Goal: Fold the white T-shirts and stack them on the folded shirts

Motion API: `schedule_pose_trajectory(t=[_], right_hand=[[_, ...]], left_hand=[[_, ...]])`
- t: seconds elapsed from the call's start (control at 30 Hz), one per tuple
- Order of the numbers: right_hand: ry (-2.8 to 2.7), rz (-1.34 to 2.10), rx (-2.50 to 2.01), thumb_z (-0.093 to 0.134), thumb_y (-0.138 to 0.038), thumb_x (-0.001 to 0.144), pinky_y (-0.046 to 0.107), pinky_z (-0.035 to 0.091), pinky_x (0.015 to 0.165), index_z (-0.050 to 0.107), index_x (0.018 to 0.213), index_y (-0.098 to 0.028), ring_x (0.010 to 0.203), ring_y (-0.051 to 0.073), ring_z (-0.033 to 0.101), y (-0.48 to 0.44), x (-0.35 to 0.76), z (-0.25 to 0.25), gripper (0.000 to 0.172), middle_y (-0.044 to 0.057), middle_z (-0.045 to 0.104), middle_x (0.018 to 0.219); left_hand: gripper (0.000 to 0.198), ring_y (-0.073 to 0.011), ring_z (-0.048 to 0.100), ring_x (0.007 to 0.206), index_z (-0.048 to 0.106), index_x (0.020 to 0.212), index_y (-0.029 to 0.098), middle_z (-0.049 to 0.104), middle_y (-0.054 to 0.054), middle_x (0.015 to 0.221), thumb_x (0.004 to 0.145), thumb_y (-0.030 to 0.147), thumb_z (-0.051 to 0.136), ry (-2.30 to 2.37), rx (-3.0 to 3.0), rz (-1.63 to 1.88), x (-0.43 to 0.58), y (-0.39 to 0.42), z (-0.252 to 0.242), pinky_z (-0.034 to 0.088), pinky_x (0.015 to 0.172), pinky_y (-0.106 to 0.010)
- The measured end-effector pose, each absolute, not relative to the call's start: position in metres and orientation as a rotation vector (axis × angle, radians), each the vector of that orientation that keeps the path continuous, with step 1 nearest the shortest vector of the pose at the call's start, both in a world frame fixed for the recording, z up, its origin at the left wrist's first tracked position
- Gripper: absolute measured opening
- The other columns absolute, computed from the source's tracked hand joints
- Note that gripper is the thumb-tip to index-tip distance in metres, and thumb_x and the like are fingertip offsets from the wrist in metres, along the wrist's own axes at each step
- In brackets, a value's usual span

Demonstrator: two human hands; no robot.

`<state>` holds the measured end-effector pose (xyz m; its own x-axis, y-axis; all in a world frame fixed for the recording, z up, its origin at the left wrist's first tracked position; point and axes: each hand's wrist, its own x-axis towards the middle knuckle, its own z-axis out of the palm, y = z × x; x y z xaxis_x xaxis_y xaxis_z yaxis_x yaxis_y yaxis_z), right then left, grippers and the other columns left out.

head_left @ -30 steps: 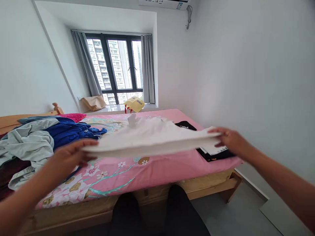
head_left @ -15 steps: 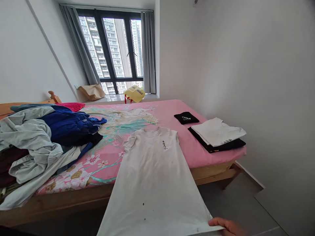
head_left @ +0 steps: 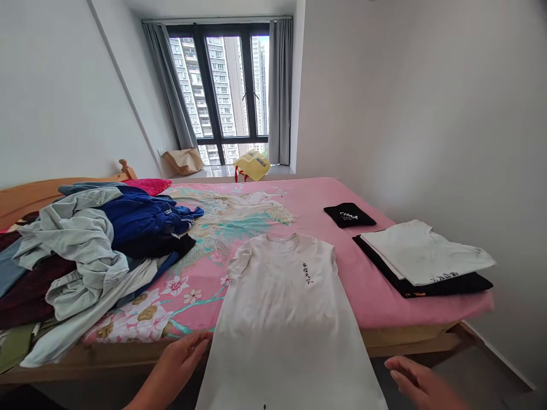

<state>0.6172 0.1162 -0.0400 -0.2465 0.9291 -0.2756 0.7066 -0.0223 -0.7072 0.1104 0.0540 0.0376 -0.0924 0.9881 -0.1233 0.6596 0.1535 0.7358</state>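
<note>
A white T-shirt point(head_left: 277, 341) with small dark lettering on the chest lies front up, its neckline on the bed and its lower part hanging over the front edge toward me. My left hand point(head_left: 177, 364) is beside the shirt's left edge, fingers stretched forward and fingertips close to the cloth; whether they touch it I cannot tell. Off the shirt's right side, my right hand point(head_left: 416, 380) is held with fingers slightly bent and thumb apart, nothing in it. The shirt's hem falls below the view.
A heap of clothes point(head_left: 85, 250) covers the bed's left side. At right lie a folded black garment point(head_left: 349, 215) and a stack with a white shirt point(head_left: 427, 250) on top. A paper bag point(head_left: 184, 161) and a yellow bag point(head_left: 253, 165) stand by the window.
My right hand has let go of the shirt's lower right corner and moved clear of it. My left hand has come into view. The view is nearer the bed and has shifted left.
</note>
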Motion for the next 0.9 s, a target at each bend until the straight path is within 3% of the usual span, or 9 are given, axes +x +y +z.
schedule_pose_trajectory(t=[0.13,0.27,0.37,0.57,0.77,0.9], right_hand=[[-2.020,1.107,-1.534,0.039,-0.053,0.083,0.029,0.047,0.075,0.064,0.094,-0.022,0.082,0.022,0.061,0.160,0.568,-0.018,0.042,0.006,0.068,0.091],[-1.884,1.081,-1.527,0.041,-0.051,0.082,0.030,0.047,0.077,0.062,0.096,-0.022,0.087,0.022,0.061,0.207,0.544,-0.022,0.038,0.006,0.066,0.097],[-1.714,1.105,-1.549,0.042,-0.046,0.082,0.031,0.047,0.079,0.060,0.097,-0.020,0.088,0.021,0.061,0.251,0.546,-0.030,0.035,0.006,0.066,0.097],[-1.534,1.009,-1.607,0.041,-0.034,0.079,0.031,0.046,0.081,0.060,0.096,-0.019,0.088,0.018,0.060,0.336,0.546,-0.043,0.030,0.005,0.066,0.096],[-1.996,0.576,-1.641,0.040,-0.016,0.076,0.028,0.039,0.083,0.060,0.088,-0.019,0.094,0.018,0.053,0.375,0.524,-0.032,0.024,0.005,0.063,0.091],[-2.229,0.398,-1.756,0.041,-0.027,0.083,0.029,0.036,0.073,0.059,0.089,-0.020,0.083,0.019,0.053,0.382,0.538,-0.025,0.021,0.006,0.062,0.080]], left_hand=[[0.034,-0.0199,0.061,0.097,0.066,0.095,0.021,0.070,-0.002,0.099,0.082,0.039,0.040,1.966,1.694,0.771,0.118,0.151,0.047,0.046,0.086,-0.027],[0.039,-0.0172,0.059,0.103,0.064,0.103,0.018,0.067,-0.004,0.109,0.082,0.025,0.032,2.130,1.793,0.600,0.110,0.235,0.037,0.042,0.091,-0.026],[0.040,-0.0212,0.059,0.103,0.065,0.103,0.017,0.067,-0.008,0.109,0.079,0.022,0.033,2.182,1.772,0.482,0.100,0.277,0.026,0.042,0.088,-0.030],[0.036,-0.0302,0.061,0.091,0.067,0.080,0.017,0.067,-0.014,0.093,0.077,0.039,0.039,2.208,1.741,0.163,0.090,0.316,0.004,0.043,0.071,-0.035],[0.048,-0.0289,0.058,0.096,0.062,0.094,0.016,0.062,-0.014,0.102,0.074,0.056,0.042,2.195,1.873,0.182,0.094,0.329,-0.007,0.041,0.074,-0.033],[0.053,-0.0277,0.061,0.082,0.063,0.078,0.018,0.066,-0.008,0.080,0.073,0.065,0.040,2.072,1.660,0.249,0.101,0.343,0.000,0.043,0.068,-0.032]])
